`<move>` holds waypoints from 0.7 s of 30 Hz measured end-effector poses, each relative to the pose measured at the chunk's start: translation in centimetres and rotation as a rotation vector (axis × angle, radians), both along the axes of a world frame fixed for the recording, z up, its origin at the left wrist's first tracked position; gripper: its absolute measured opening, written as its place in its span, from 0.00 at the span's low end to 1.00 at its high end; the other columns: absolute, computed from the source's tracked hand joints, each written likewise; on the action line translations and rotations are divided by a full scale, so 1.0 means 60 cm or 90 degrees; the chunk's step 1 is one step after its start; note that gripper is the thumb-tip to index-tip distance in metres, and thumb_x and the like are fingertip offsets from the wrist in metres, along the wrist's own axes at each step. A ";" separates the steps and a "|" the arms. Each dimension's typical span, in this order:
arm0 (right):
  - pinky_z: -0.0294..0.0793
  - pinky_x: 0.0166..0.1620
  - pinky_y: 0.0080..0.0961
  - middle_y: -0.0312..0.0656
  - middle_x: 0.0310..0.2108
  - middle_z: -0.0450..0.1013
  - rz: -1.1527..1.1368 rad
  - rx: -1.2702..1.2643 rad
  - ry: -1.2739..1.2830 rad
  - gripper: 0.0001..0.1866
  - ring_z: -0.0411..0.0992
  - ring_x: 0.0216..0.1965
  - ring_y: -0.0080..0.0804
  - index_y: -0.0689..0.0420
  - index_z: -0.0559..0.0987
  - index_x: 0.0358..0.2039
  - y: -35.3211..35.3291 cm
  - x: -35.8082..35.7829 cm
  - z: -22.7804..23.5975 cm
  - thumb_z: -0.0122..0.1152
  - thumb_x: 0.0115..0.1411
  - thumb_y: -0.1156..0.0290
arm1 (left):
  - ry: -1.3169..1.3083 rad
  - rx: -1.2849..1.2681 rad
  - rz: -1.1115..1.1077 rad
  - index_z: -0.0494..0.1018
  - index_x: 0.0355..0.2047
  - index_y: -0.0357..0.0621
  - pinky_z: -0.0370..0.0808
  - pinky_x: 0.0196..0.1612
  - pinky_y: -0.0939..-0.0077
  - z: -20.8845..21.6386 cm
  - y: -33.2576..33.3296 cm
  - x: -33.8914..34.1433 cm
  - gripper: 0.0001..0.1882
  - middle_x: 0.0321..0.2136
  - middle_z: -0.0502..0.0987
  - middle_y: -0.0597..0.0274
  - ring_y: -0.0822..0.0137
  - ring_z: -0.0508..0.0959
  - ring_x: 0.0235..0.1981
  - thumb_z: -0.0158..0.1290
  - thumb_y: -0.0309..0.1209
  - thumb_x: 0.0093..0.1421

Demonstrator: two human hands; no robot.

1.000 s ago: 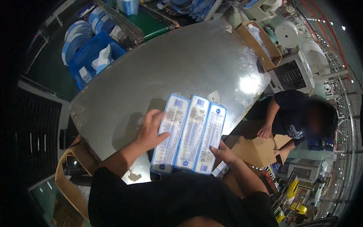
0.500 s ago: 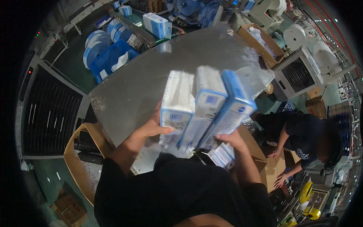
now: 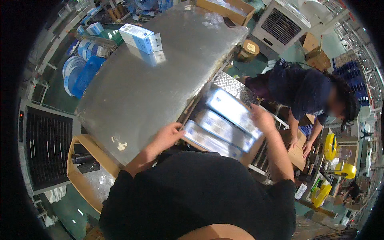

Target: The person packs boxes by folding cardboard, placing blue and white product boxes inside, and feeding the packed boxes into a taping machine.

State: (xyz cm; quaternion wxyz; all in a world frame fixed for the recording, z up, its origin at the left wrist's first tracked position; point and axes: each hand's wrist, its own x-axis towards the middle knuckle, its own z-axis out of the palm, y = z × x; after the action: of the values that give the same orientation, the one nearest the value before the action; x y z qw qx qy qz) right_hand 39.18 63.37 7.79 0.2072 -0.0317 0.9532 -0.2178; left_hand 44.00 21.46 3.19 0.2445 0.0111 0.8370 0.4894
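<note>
Three long blue-and-white boxes (image 3: 223,125) lie side by side, blurred, in or over the mouth of a brown carton (image 3: 195,145) beside the metal table. At their left end is my left hand (image 3: 167,138), its fingers bent and closed against the nearest box. Against their right ends presses my right hand (image 3: 264,121), fingers curled and partly hidden. The row sits between the two hands. How deep the boxes sit in the carton is hard to tell.
Another blue-and-white box (image 3: 138,38) with an open end flap lies on the metal table (image 3: 156,88). At right, a person in dark clothing (image 3: 298,88) handles cardboard. Yellow tape dispensers (image 3: 330,147) stand beyond. A lined carton (image 3: 90,176) is at left.
Both hands have moved the three boxes from over the table down and right to the carton, laying them flatter. My view has turned right.
</note>
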 end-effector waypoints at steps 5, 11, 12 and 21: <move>0.48 0.65 0.55 0.50 0.70 0.40 0.224 0.337 -0.081 0.64 0.40 0.70 0.55 0.43 0.46 0.69 -0.093 0.050 -0.141 0.73 0.37 0.40 | 0.169 0.017 0.077 0.72 0.50 0.39 0.74 0.39 0.72 -0.045 -0.009 -0.001 0.25 0.31 0.79 0.57 0.66 0.79 0.33 0.61 0.39 0.55; 0.51 0.64 0.53 0.46 0.67 0.49 0.129 0.402 0.030 0.51 0.49 0.67 0.48 0.42 0.55 0.66 -0.066 0.053 -0.277 0.72 0.43 0.56 | 0.196 -0.113 -0.008 0.68 0.54 0.39 0.71 0.50 0.66 -0.037 0.018 -0.085 0.36 0.48 0.73 0.49 0.58 0.74 0.48 0.65 0.43 0.48; 0.52 0.64 0.53 0.45 0.66 0.54 0.101 0.393 0.144 0.46 0.52 0.66 0.44 0.44 0.59 0.64 -0.053 0.056 -0.298 0.71 0.46 0.60 | 0.189 -0.133 -0.014 0.66 0.57 0.39 0.70 0.54 0.65 -0.050 0.012 -0.103 0.41 0.52 0.71 0.47 0.55 0.72 0.53 0.67 0.45 0.46; 0.69 0.55 0.39 0.42 0.54 0.70 0.032 0.187 0.103 0.19 0.71 0.51 0.43 0.46 0.77 0.49 -0.061 0.096 -0.327 0.53 0.59 0.55 | 0.005 -0.314 -0.731 0.61 0.61 0.50 0.69 0.55 0.63 -0.120 0.143 -0.206 0.49 0.61 0.61 0.46 0.50 0.72 0.54 0.69 0.39 0.38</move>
State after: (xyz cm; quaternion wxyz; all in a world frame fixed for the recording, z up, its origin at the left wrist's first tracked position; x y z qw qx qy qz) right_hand 44.92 59.69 -11.82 0.1376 -0.0426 0.9873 -0.0672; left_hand 31.66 30.03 -4.03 0.4607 0.4042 0.7869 0.0724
